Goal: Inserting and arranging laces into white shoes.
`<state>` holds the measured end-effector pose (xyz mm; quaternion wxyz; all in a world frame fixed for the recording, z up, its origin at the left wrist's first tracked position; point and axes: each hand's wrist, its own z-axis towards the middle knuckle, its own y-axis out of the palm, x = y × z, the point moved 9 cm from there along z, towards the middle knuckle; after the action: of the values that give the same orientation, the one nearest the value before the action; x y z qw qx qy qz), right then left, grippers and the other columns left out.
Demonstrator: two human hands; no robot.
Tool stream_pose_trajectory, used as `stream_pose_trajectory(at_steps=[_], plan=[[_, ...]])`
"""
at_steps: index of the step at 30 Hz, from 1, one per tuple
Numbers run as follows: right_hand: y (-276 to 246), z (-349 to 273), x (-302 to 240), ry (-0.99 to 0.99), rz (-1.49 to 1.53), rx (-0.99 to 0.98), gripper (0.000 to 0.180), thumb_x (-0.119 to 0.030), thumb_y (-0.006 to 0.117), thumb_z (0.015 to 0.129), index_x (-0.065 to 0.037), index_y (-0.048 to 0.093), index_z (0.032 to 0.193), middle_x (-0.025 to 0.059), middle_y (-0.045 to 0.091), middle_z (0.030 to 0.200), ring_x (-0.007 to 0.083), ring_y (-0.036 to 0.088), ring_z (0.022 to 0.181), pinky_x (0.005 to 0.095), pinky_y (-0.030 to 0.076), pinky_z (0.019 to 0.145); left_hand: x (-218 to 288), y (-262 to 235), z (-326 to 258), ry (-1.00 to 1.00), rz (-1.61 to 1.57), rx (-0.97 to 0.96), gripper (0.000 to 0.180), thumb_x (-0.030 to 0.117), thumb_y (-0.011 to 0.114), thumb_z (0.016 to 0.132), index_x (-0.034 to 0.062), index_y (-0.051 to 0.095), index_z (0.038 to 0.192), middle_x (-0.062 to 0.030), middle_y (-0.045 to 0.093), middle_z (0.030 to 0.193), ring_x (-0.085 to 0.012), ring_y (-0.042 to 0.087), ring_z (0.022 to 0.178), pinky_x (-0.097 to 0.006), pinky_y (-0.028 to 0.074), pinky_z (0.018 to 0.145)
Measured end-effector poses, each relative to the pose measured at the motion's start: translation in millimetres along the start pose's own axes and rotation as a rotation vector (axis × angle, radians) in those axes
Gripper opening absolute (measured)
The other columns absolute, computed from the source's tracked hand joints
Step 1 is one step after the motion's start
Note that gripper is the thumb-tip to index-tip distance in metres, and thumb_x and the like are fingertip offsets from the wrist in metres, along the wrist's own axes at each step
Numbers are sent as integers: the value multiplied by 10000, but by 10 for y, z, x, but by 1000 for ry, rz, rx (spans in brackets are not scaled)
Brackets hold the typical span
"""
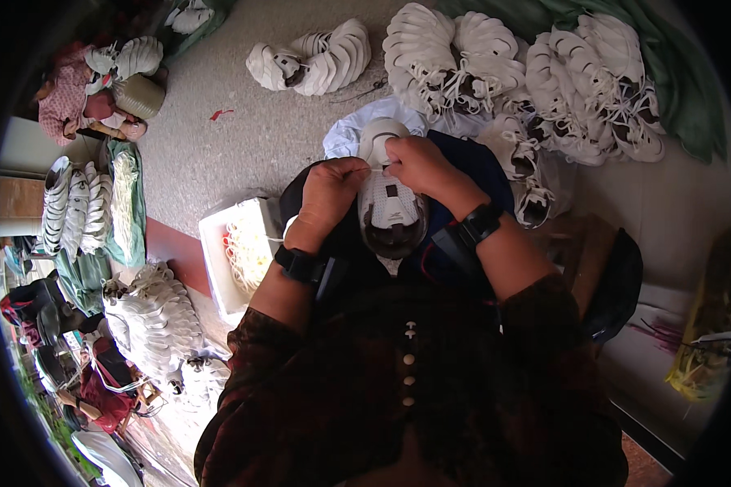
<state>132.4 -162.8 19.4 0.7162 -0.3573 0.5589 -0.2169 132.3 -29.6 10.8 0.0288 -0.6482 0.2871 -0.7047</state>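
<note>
A white sneaker point(393, 213) rests on my lap, its toe point(384, 130) pointing away from me and its dark-lined opening toward me. My left hand point(331, 193) is at the left side of the shoe's upper, thumb and forefinger pinched on a thin white shoelace point(374, 170). From the right, my right hand point(425, 166) reaches over the lacing area with its fingers closed at the same lace. Its fingertips partly hide the eyelets. Both wrists wear black bands.
Left of my lap stands a white box point(216, 261) of pale laces point(248, 247). Stacked white shoes point(455, 61) lie ahead and to the right, with more shoe stacks point(154, 321) at left. A white plastic bag point(351, 130) lies beyond the sneaker. Other people point(97, 97) sit at far left.
</note>
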Motion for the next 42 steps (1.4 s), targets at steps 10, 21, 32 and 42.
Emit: stream_pose_trajectory(at_steps=[10,21,32,42], plan=[[147,65,123,-18,-62,25,221,-104,692,661,-12,493,686,124,516,598,293,551,570,377,425,539,62,13,66,114,253,8,91,87,621,743,46,655,816,-96,647,751,-174,626,690,-275,474,653],[389,56,516,400,609,-351,224,-64,719,650,-52,499,611,-8,464,547,69,441,487,227,358,417,129,78,149,179,312,24,83,125,629,723,65,654,774,-106,632,743,-264,616,708,-316,487,655],[410,92,637,440,411,-258,211,-54,750,565,-30,550,631,19,525,573,106,478,499,272,376,453,193,252,312,146,664,-67,109,154,596,705,59,647,722,-132,631,759,-299,612,740,-368,490,689],[396,44,626,415,570,-215,211,-42,730,575,-39,525,624,-11,490,566,95,454,503,268,355,448,-14,257,306,93,253,10,81,91,607,725,30,655,744,-114,645,702,-183,626,648,-290,485,630]])
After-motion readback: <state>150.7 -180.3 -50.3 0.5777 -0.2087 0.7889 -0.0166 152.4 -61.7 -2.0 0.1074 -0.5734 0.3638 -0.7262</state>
